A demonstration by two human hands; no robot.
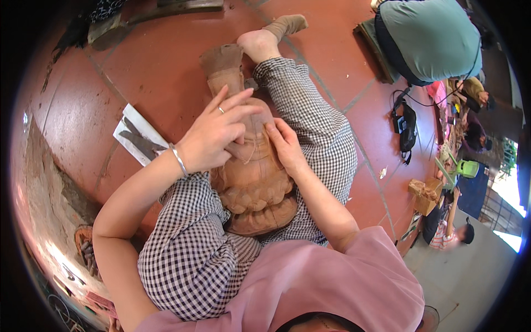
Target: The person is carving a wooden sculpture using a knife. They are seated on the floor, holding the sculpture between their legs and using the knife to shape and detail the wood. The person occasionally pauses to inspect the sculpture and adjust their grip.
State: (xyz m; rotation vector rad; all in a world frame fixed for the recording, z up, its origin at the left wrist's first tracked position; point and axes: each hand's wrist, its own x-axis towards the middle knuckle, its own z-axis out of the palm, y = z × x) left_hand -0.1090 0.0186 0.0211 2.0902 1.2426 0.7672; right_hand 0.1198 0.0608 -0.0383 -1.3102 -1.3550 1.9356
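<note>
A brown carved figure [257, 180], apparently wood, lies between my legs. A band of rounded petals circles its base near my lap, and a plain block-like end points away from me. Above its middle, my left hand [215, 133] has its fingers spread, some extended and others bent toward the surface. A ring and a silver bangle show on that side. I cannot make out anything held in it. My right hand [285, 145] grips the figure's right side, fingertips along its edge. Pointed dark blades [138, 138] lie on white paper left of the figure.
My checked trouser legs flank the figure on the red tiled floor [160, 66]. A black bag [406, 130] lies to the right. A person in a green top [431, 41] sits at the upper right. Farther right are a wooden block [426, 196], a green chair [467, 168] and other people.
</note>
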